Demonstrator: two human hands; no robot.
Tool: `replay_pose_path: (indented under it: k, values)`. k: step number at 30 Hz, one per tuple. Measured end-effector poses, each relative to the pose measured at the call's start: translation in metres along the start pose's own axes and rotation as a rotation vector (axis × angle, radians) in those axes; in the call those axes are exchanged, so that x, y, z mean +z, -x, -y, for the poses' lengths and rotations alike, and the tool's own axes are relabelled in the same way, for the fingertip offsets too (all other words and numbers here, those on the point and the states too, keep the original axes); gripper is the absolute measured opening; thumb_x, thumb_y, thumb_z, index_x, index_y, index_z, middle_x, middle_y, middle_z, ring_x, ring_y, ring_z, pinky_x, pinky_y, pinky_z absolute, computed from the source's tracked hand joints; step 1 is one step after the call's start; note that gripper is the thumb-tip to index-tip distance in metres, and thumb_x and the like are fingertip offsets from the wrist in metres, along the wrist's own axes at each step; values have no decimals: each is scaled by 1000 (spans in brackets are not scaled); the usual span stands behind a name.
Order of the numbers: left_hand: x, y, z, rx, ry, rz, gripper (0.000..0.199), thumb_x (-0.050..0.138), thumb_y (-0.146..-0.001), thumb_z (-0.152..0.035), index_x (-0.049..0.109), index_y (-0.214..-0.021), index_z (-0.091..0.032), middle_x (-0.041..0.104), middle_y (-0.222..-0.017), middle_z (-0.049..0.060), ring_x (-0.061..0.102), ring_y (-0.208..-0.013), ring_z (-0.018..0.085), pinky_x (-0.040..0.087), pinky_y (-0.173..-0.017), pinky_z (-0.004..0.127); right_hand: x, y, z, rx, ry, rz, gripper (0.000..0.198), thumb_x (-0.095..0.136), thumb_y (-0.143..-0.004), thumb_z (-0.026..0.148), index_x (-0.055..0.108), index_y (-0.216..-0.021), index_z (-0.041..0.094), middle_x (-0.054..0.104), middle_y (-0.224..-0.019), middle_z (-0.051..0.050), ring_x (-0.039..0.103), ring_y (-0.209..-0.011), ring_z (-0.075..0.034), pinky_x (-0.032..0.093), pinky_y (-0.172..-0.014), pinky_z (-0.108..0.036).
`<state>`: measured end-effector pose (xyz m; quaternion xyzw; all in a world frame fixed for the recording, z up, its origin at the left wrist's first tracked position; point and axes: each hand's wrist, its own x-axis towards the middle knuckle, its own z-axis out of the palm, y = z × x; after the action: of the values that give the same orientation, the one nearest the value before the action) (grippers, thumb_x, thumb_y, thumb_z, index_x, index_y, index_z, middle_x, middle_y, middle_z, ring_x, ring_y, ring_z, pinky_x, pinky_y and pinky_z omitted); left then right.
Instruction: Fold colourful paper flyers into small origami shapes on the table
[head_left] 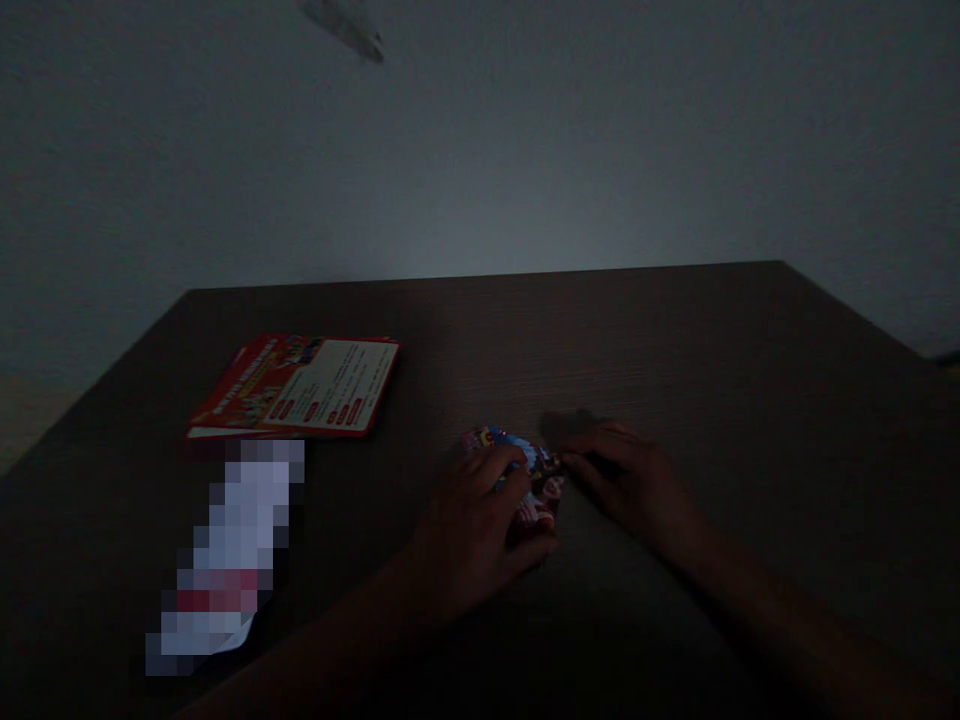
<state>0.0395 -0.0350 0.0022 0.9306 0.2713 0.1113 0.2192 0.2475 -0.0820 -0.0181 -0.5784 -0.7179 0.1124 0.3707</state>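
1. Currently, the left hand (487,510) is lying over a picture-printed piece (549,488), its fingers curving across the left part and its thumb reaching along the near edge. Whether this grip is pinching or merely pressing, I cannot tell.
2. The right hand (630,480) is hovering or resting at the piece's right edge, thumb and forefinger tips coming close together; the dim light is hiding whether that grip is grasping the edge or only touching it.
3. The piece itself is sitting on the worktop (645,350) between the two hands, right of a stack of red printed cards (300,385) and well apart from it.
4. As for risks, the piece is looking thin, so uneven pulling between the hands could be creasing or tearing it; a light hold on the left could be letting it skid or turn. Poor light and covering fingers are making misjudged edges likelier.
5. The left forearm is passing near a pixelated pale item (232,550), so a wide sweep leftward could be nudging it; the stacked cards are lying slightly out of line, and a knock could be fanning them.
6. No container is showing clearly. The pixelation is concealing what the pale item is, and therefore whether it is holding anything.
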Motion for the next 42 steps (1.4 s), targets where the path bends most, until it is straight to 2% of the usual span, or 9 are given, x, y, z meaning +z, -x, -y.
replay_pose_path:
  k: [4,10,18,26,34,42]
  values:
    - [-2,-1,-1,2,-11,8,36,65,-78,-42,57,-104,-19,50,-121,9,48,-110,27,40,-94,43,0,-3,2,-60,-5,16,5,63,-82,18,65,-85,21,71,-78,-2,63,-73,-17,48,-71,-33]
    - [-1,-1,-1,3,-11,-6,35,65,-78,-42,57,-103,-20,50,-120,8,49,-108,27,41,-93,42,2,-4,0,13,52,-10,4,64,-80,17,66,-83,19,69,-77,-4,63,-73,-19,49,-69,-33]
    - [0,0,0,20,5,-11,38,67,-77,-40,55,-107,-20,51,-119,8,49,-107,26,41,-92,41,0,-2,-2,-92,-4,26,4,65,-82,24,67,-84,20,69,-73,-2,62,-71,-18,47,-68,-32]
    - [-1,0,2,20,26,-8,53,69,-70,-54,54,-108,-20,50,-122,9,48,-110,28,41,-94,44,-5,3,6,-49,-25,67,26,74,-73,34,64,-92,19,69,-82,-4,61,-79,-21,47,-73,-35]
    - [-3,-2,2,13,50,2,74,75,-54,-64,53,-110,-20,50,-120,10,49,-108,30,42,-91,44,-9,6,16,41,85,163,42,75,-69,42,59,-102,21,64,-92,-6,57,-90,-24,45,-78,-39]
    - [-6,-2,1,28,60,-10,83,71,-51,-71,53,-112,-19,51,-121,11,48,-110,31,39,-96,43,-12,7,34,103,236,246,61,75,-62,53,55,-110,21,60,-100,-8,52,-96,-29,41,-85,-47]
